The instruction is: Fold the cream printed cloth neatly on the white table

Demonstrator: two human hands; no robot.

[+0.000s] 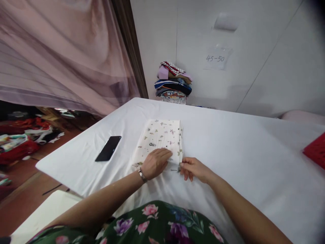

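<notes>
A folded white cloth with small printed figures (158, 135) lies on the white-covered table (228, 145) in front of me. My left hand (156, 162) rests flat on its near part, fingers stretched out toward the right, a metal band on the wrist. At the cloth's near right corner, my right hand (191, 168) pinches the edge between thumb and fingers. Several layers show along the right side of the cloth. The near left corner is partly covered by my left hand.
A black phone (108, 148) lies on the table to the left. Folded fabrics (173, 83) are stacked beyond the far edge by the wall. Something red (316, 150) sits at the right edge. A pink curtain (76, 51) hangs at the left, above red items (17, 145) on the floor.
</notes>
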